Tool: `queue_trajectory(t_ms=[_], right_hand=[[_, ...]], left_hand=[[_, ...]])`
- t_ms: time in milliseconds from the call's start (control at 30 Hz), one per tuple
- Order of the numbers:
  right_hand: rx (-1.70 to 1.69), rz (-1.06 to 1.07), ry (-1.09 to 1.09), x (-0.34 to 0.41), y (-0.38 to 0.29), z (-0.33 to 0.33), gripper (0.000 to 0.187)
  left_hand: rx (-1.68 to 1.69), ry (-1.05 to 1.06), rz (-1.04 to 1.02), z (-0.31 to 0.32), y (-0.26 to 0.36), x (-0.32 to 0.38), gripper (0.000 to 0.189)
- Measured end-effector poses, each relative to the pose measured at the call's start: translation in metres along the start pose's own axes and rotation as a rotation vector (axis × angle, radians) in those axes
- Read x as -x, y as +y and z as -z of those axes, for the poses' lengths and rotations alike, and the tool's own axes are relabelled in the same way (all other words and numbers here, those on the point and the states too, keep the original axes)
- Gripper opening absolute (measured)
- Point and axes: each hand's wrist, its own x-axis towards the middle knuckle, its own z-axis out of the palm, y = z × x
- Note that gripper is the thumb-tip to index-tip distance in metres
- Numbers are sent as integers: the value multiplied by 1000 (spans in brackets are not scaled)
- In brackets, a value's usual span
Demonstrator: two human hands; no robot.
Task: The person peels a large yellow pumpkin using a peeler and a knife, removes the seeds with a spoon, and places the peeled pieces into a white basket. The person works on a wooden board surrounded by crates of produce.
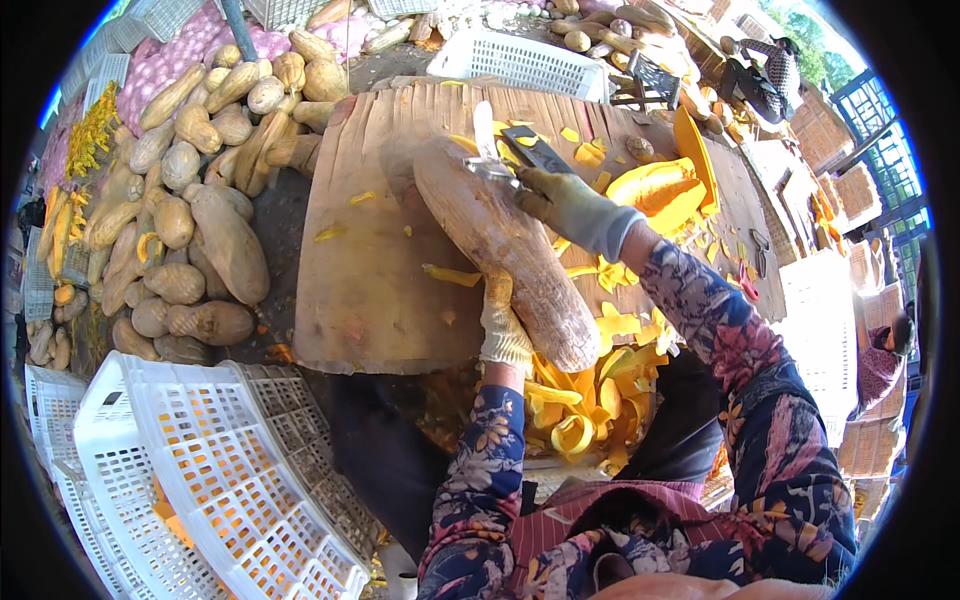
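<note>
A long tan squash [499, 240] lies slantwise on the wooden board [375, 262]. My gloved left hand [504, 319] grips its near left side. In my gloved right hand [574, 206] is a metal peeler [491, 169], its head at the squash's upper right side; a white, blade-like part rises beyond it. A dark flat blade or bar [536, 148] lies just past my right hand. Peeled orange squash pieces [656, 191] sit to the right on the board. Orange peelings [585, 405] are heaped between the person's legs, and strips of peel are scattered over the board.
Unpeeled squashes [225, 232] are piled at the left. White plastic crates stand at the lower left [217, 450] and beyond the board [517, 64]. Near the board's right edge lie a small metal tool [760, 251] and a red-handled one [748, 283]. Other people [885, 360] are at the far right.
</note>
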Motion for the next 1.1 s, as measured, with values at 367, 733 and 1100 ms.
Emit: queue_trajectory(t_ms=[367,733,1100], right_hand=[[-106,-270,-536,288,5,-37,48],[163,148,53,-74,-1,12,45],[-104,-86,-64,185,15,-33,49]], left_hand=[[-78,-47,-58,-16,8,4,85],[34,-11,41,-23,12,8,86],[44,-116,43,-18,11,1,82]])
